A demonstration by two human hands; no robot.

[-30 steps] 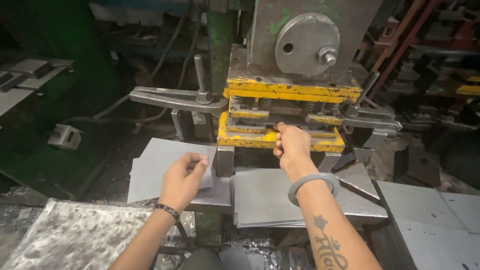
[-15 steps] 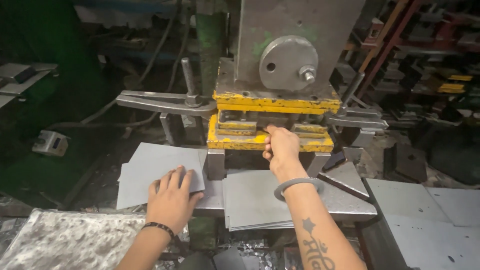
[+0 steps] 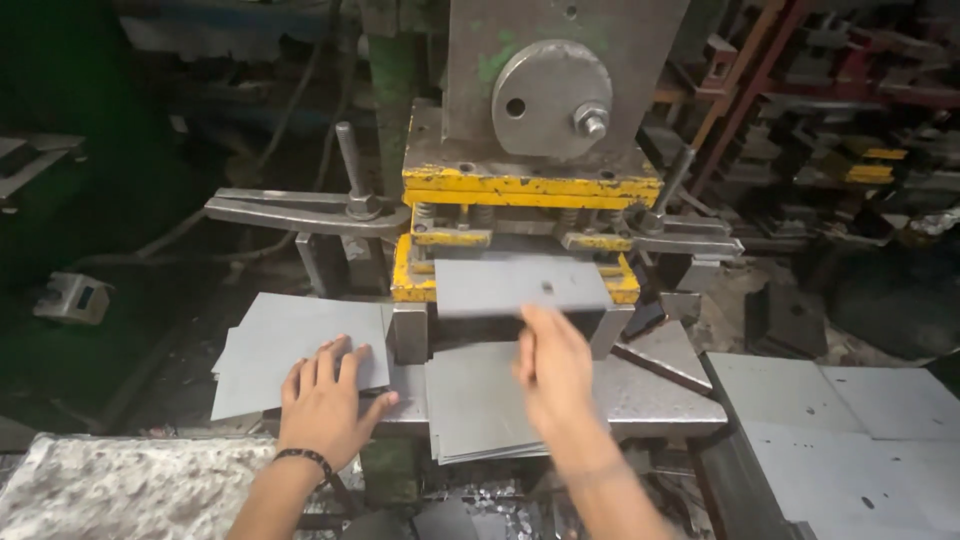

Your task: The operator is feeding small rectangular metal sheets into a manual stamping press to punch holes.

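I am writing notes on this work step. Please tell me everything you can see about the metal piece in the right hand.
The metal piece is a flat, grey rectangular sheet with one small dark hole near its middle. It looks like thin steel. The right hand grips its lower edge, holding it nearly level in front of the yellow press die. It is motion-blurred.

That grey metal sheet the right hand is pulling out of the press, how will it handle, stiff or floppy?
The grey metal sheet probably stays stiff: it juts flat from the right hand without sagging. It looks thin, so likely light for its size. Its smooth bare faces may slip, and its edges could be sharp.
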